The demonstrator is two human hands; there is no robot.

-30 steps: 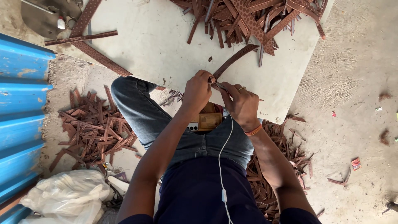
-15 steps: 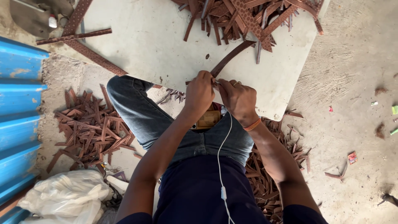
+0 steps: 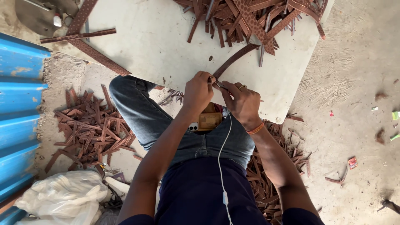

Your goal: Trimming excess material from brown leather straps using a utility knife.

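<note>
Head view, hidden parts: near end of the curved brown strip (image 3: 235,59) is covered by both hands; a thin tool or blade between the fingers is too small to make out; the heap of brown strips (image 3: 250,16) at the far side of the bench runs out of the top of the picture.
Left hand (image 3: 199,92): closed in a pinch on the near end of the curved brown strip, knuckles up, at the near edge of the bench.
Right hand (image 3: 243,102): closed narrow on the same end, touching the left hand; a ring and an orange wristband show.
Strip position: lies on the white bench (image 3: 150,41), curving from the hands up toward the heap.
Lap: a phone (image 3: 206,121) rests on the jeans just under the hands; a white earphone cable (image 3: 221,166) hangs down from it.
Edges and room: bare bench surface is open to the left of the hands; brown offcuts (image 3: 91,133) cover the floor on the left and under the right arm; a blue corrugated sheet (image 3: 18,104) borders the left edge; a white plastic bag (image 3: 62,198) lies bottom left; sandy floor on the right is mostly open.
</note>
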